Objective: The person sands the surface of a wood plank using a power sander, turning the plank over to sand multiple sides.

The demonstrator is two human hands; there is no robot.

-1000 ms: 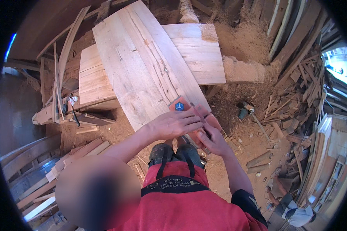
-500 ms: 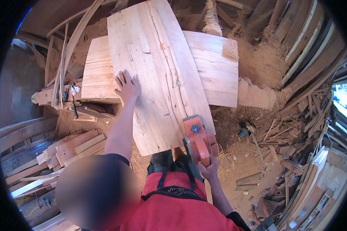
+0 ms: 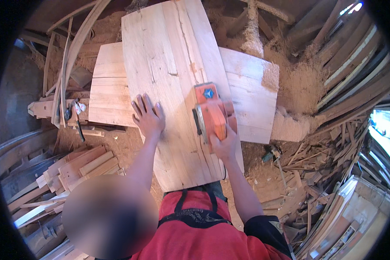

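Note:
A wide wooden panel (image 3: 169, 52) of joined planks, with dark cracks in its grain, lies lengthwise before me. It rests across a second panel (image 3: 251, 95). My right hand (image 3: 225, 143) is wrapped round the rear handle of an orange electric planer (image 3: 212, 113) with a blue star-shaped front knob. The planer sits on the right half of the upper panel, hiding part of the long crack. Flat near the upper panel's left edge, my left hand (image 3: 149, 117) presses on the wood, fingers spread.
A hammer (image 3: 79, 123) lies at the left beside thin bent strips. Stacked boards (image 3: 84, 167) fill the lower left. Wood shavings (image 3: 297, 82) heap up at the far right, and offcuts (image 3: 342, 145) pile below them. A green power tool (image 3: 269, 154) lies on the floor to the right.
My right hand has pushed the planer forward from the upper panel's near end toward its middle. My left hand keeps its place on the wood, while the whole view has shifted slightly.

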